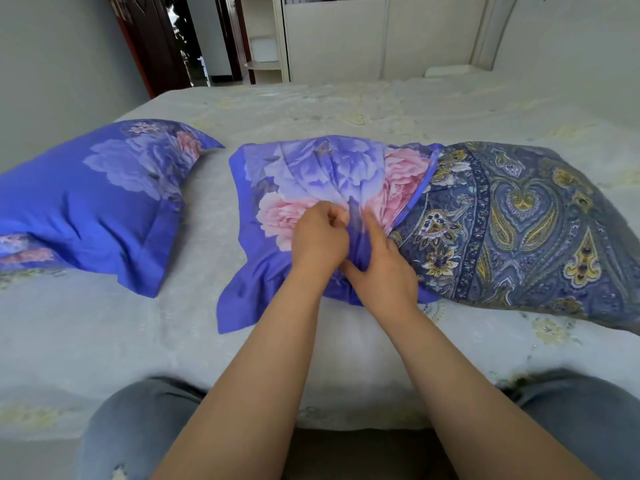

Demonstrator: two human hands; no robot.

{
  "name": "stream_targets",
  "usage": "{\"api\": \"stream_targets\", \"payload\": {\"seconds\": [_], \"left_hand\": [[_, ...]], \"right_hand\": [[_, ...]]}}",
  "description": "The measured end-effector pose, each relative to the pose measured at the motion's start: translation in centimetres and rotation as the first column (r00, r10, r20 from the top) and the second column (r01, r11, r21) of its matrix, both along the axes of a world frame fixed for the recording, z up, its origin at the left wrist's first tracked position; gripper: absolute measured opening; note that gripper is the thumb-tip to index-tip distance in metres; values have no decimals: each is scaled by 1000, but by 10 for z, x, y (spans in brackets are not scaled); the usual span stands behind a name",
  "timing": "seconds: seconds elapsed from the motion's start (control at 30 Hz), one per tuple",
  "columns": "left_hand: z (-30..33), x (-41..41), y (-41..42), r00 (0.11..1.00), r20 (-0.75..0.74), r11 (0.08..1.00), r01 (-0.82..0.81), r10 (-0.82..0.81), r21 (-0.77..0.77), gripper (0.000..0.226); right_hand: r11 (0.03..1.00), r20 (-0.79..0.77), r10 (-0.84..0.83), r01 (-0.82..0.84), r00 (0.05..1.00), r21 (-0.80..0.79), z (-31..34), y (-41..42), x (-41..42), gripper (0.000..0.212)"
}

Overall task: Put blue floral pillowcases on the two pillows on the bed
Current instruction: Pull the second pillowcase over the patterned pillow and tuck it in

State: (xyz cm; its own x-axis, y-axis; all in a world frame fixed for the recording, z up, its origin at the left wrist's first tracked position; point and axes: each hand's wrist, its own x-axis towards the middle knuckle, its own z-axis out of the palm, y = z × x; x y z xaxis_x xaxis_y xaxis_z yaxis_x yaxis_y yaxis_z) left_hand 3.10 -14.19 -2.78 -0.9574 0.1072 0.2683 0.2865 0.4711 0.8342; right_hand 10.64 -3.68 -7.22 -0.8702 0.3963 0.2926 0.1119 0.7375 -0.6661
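On bed (pixel 311 109), both hands bunch pillowcase (pixel 311 174): left hand (pixel 320 237), right hand (pixel 384 268).

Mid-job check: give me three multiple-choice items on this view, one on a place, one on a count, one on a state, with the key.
1. Where does the fully cased pillow lie?
A. left of the hands
B. right of the hands
C. on the floor

2. How many pillows on the bed already wear a blue floral case all over?
A. none
B. one
C. two

3. How far is the blue floral pillowcase onto the paisley pillow?
A. fully on
B. only over its left end
C. not touching it

Key: 1 A, it lies at the frame's left; 2 B, the other shows bare paisley; 3 B, the left hand and right hand bunch it there.
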Motion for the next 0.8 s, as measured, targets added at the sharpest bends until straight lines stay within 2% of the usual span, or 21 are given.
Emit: {"api": "stream_targets", "payload": {"seconds": [0.07, 0.13, 0.27, 0.33, 0.37, 0.4, 0.47, 0.53, 0.6, 0.67, 0.77, 0.8], "left_hand": [[-11, -4, -12, 1000, 10, 1000, 11, -11, 0, 15], [-23, -12, -37, 1000, 3, 999, -27, 27, -35, 12], [-44, -9, -84, 999, -37, 999, -32, 30, -41, 22], [-51, 0, -100, 994, -88, 997, -67, 64, -39, 19], [-56, 3, -109, 983, -129, 989, -140, 132, -56, 13], [-59, 5, -118, 963, -158, 970, -231, 218, -75, 18], [-65, 9, -133, 927, -148, 932, -356, 343, -66, 47], [-68, 11, -147, 937, -80, 939, -343, 341, -25, 53], [-69, 13, -157, 963, -20, 962, -267, 268, 52, 35], [-65, 12, -166, 968, -33, 964, -244, 249, 103, 17], [-54, 8, -167, 965, -56, 967, -255, 256, 26, 12], [-48, 7, -166, 961, -80, 963, -268, 265, -33, 12]], "right_hand": [[993, -31, 13, -9, 999, 116, -3, -6, -1, 92], [980, -100, -34, 52, 994, 191, -7, -16, -1, 78], [948, -254, -150, 212, 956, 238, -1, -26, 3, 61], [922, -332, -131, 238, 934, 306, 8, -32, 6, 55], [908, -389, -84, 232, 918, 350, 14, -41, 6, 49], [911, -426, 4, 172, 905, 374, 18, -51, 2, 40], [938, -364, 226, -101, 904, 332, 21, -72, -13, 24], [900, -202, 374, -300, 905, 317, 13, -92, -30, 14], [879, -135, 366, -293, 921, 377, -2, -106, -50, 18], [876, -103, 308, -239, 946, 420, -12, -114, -67, 23], [845, -65, 247, -181, 967, 504, -20, -125, -71, 15], [864, -56, 214, -163, 975, 477, -25, -126, -71, 13]]}}
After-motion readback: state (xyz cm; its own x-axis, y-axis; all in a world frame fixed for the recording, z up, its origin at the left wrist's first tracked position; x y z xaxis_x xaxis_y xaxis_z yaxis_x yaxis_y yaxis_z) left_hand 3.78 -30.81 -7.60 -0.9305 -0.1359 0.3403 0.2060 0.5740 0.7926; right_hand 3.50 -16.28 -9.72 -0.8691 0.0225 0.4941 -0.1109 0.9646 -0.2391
